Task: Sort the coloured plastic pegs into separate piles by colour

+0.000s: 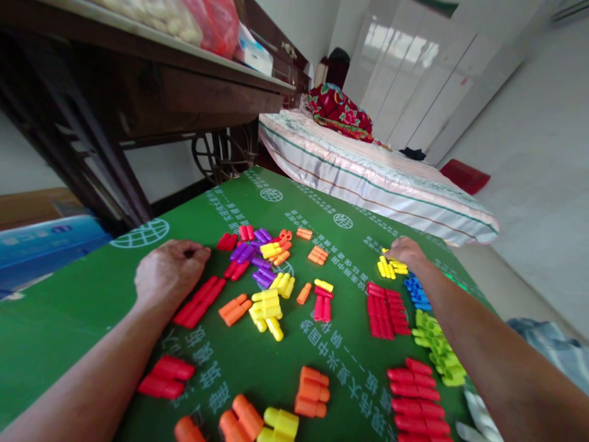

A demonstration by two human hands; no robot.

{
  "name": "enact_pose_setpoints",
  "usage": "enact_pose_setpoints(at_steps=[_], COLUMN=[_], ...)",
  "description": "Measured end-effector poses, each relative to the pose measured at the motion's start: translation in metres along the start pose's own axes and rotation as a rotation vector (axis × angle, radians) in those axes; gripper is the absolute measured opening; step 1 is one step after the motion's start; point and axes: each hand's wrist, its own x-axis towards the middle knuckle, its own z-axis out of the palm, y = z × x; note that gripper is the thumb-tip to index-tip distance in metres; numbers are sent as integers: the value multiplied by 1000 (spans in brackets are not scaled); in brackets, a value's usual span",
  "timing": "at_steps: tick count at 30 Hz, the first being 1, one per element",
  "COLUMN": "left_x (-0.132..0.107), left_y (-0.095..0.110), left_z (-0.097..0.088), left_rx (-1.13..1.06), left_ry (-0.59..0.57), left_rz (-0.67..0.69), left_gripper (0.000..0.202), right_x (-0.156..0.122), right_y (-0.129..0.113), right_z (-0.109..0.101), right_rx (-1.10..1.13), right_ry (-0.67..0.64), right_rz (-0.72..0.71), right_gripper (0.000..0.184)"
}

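Note:
My left hand (171,270) rests on the green board (340,252) in a loose fist; nothing shows in it. It lies left of a mixed spread of small plastic caps, beside red caps (200,302) and purple caps (243,252). At the right, the fingers of my right hand (407,250) are closed at a small group of yellow caps (392,267), with one yellow cap at the fingertips. Blue caps (416,292) and lime green caps (439,347) lie under and beside my right forearm. Red caps (387,310) sit in rows below the yellow group.
Near me lie more red caps (418,399), orange caps (313,391) and yellow caps (278,425). Central yellow caps (267,310) form a pile. A dark wooden table (221,92) stands at the left; a bed (368,166) is beyond the board.

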Motion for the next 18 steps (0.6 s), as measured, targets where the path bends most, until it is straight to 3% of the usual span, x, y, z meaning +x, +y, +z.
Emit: enact_pose_setpoints(at_steps=[4, 9, 13, 18], left_x=[1, 0, -1, -3], left_y=[-1, -1, -1, -1], left_z=[2, 0, 0, 1], left_rx=[-9, -20, -11, -34], left_ry=[-2, -9, -10, 6], left_rz=[-1, -4, -3, 20], left_gripper=[42, 42, 41, 40], right_x=[0, -12, -26, -45], right_y=[2, -7, -27, -69], right_z=[-1, -8, -16, -20], right_rx=[-15, -24, 0, 55], right_ry=[-27, 46, 102, 122], right_rz=[-4, 20, -11, -158], right_gripper=[23, 32, 31, 26])
